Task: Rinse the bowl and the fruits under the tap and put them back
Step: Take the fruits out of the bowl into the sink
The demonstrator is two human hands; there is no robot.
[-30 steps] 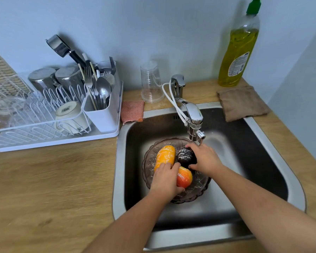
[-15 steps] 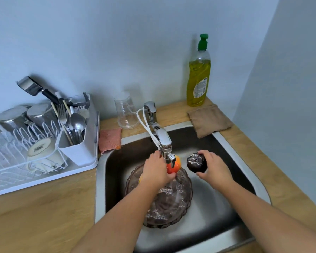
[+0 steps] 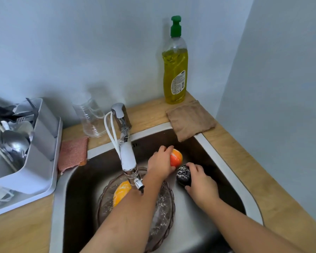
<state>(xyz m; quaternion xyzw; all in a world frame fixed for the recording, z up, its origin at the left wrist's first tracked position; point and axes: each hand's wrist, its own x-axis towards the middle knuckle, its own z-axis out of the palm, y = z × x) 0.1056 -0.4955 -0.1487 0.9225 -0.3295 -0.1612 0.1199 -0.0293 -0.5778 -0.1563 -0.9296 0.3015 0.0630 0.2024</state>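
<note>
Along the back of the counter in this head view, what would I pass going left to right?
Cutlery holder → pink scrubbing cloth → clear plastic cup → tap → dish soap bottle → brown cloth.

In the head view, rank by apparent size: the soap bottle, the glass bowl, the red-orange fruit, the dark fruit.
1. Glass bowl, though the left arm hides part of it.
2. Soap bottle.
3. Red-orange fruit and dark fruit: about alike; each is partly covered by a hand, so unranked.
</note>
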